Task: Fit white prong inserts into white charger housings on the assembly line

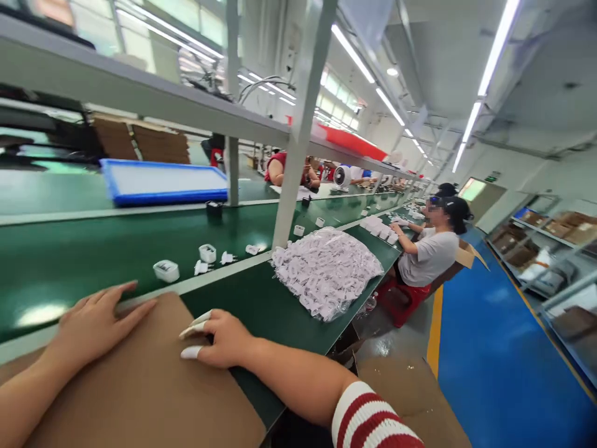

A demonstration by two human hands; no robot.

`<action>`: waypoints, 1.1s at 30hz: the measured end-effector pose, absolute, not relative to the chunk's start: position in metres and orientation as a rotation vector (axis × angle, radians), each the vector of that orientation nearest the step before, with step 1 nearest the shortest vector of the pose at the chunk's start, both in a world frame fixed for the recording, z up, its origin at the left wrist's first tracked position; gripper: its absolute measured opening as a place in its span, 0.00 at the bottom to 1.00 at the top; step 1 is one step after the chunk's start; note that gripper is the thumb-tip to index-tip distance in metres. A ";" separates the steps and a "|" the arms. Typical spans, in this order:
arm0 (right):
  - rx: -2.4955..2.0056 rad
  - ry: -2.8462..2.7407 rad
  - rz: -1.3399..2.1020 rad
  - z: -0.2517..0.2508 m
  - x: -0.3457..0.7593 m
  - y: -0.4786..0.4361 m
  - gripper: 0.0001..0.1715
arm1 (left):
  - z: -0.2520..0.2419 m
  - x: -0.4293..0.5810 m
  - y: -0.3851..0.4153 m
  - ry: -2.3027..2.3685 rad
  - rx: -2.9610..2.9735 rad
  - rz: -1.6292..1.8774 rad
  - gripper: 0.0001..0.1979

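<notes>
A large brown cardboard sheet (153, 386) lies on the green bench in front of me. My left hand (96, 320) rests on its far left part, fingers stretched out and apart. Over the sheet's right edge is my right hand (217, 339), with white finger cots on several fingertips. Its thumb and fingers are apart, and nothing shows between them. Just beyond the sheet, on the green belt, stand white plastic housings (166, 270) and small white plug pieces (202, 267). To the right of my right hand sits a clear bag full of small white parts (329, 270).
A metal post (298, 130) and shelf rise beyond the bench. Across the belt lies a blue-rimmed white tray (165, 180). Farther right, a co-worker (433, 249) sits on a red stool, handling white parts. An open cardboard box (405, 392) stands on the floor.
</notes>
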State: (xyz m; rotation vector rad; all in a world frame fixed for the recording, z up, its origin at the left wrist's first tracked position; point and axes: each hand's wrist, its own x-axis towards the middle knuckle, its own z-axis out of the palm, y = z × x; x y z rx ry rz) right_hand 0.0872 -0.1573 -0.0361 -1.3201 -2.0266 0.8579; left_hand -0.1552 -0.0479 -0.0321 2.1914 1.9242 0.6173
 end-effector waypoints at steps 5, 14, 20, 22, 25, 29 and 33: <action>-1.344 -1.961 0.892 -0.030 0.085 -0.158 0.22 | 0.002 -0.135 -0.050 1.974 2.087 0.592 0.49; -1.270 -1.748 1.010 -0.038 0.089 -0.159 0.17 | 0.001 -0.100 0.000 1.810 1.797 0.784 0.27; -1.344 -1.629 0.714 -0.044 0.092 -0.146 0.20 | -0.002 -0.103 -0.004 1.845 1.670 0.962 0.20; -1.482 -1.636 0.536 -0.037 0.094 -0.128 0.27 | -0.006 -0.106 -0.011 1.898 1.577 1.073 0.20; -1.724 -1.659 0.360 -0.020 0.097 -0.089 0.42 | -0.013 -0.111 -0.017 1.930 1.469 1.183 0.21; -2.056 -1.694 0.342 0.000 0.092 -0.034 0.63 | -0.017 -0.120 -0.016 1.812 1.499 1.171 0.22; -2.124 -1.851 0.461 0.000 0.075 -0.005 0.70 | -0.016 -0.121 -0.009 1.696 1.577 1.121 0.25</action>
